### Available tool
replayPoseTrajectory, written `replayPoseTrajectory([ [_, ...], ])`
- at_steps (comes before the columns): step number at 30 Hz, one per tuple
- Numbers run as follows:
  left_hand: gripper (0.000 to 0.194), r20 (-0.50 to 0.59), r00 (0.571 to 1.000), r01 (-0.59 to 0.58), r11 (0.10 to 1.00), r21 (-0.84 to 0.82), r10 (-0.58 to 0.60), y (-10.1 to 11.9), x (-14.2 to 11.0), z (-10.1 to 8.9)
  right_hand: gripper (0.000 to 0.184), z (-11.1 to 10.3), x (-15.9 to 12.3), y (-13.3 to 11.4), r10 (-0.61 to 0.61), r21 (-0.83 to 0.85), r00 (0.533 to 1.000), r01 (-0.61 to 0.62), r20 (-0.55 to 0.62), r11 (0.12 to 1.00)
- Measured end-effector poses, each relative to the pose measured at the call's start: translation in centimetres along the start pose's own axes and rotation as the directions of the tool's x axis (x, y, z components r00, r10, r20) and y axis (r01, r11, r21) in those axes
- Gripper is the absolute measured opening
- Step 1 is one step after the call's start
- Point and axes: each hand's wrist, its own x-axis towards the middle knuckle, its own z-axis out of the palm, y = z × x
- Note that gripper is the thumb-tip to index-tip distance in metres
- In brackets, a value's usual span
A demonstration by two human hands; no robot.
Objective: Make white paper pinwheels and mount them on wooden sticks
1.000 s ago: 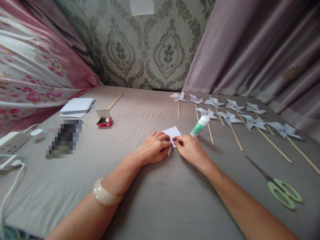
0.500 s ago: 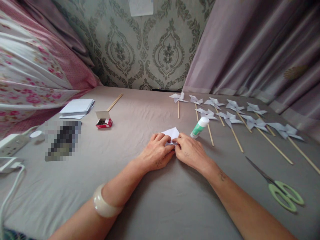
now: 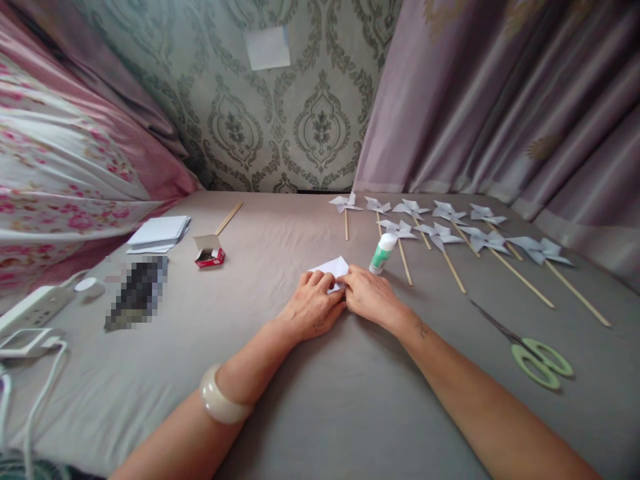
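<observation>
A folded piece of white paper [image 3: 334,267] lies on the grey cloth, its far part showing beyond my fingers. My left hand [image 3: 313,303] has its fingers bent over the paper's near left side and grips it. Pinching the right edge of the same sheet, my right hand [image 3: 369,293] almost touches the left one. The near part of the paper is hidden beneath both hands. Just beyond my right hand stands a capped green and white glue stick [image 3: 382,254].
Several paper pinwheels [image 3: 440,235] on wooden sticks lie at the back right. Green-handled scissors [image 3: 540,363] rest at the right. At the left are a paper stack [image 3: 159,231], an opened small red box [image 3: 209,256], wooden sticks [image 3: 230,217] and a white power strip [image 3: 37,310].
The camera view has tilted up and shifted a little to the right. Both hands stay at the paper, the right one's fingers having turned slightly over its edge.
</observation>
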Motion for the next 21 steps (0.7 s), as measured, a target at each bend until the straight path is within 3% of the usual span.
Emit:
replayPoseTrajectory([
  [9, 0.031, -0.021, 1.000, 0.010, 0.999, 0.041, -0.009, 0.0, 0.1, 0.2, 0.038, 1.3, 1.5, 1.8, 0.001, 0.249, 0.999, 0.012, -0.051, 0.968],
  [13, 0.031, -0.014, 1.000, 0.018, 0.999, 0.041, -0.018, 0.1, 0.2, 0.4, 0.033, -0.2, 0.9, 2.6, 0.010, 0.303, 0.998, 0.007, -0.056, 0.953],
  [16, 0.030, -0.014, 1.000, 0.025, 0.999, 0.039, -0.025, 0.1, 0.5, 0.4, 0.019, -2.4, 0.0, 4.2, 0.076, 0.191, 0.995, -0.086, 0.058, 0.978],
  [18, 0.028, -0.020, 0.999, 0.031, 0.999, 0.037, -0.031, 0.0, 0.7, 0.5, 0.022, -3.6, -0.5, 5.7, 0.197, 0.088, 0.977, -0.205, 0.086, 0.975],
  [21, 0.026, -0.032, 0.999, 0.023, 0.999, 0.045, -0.021, 0.0, 0.9, 0.7, 0.028, -3.8, -0.2, 8.1, 0.362, 0.026, 0.932, -0.362, 0.001, 0.932],
])
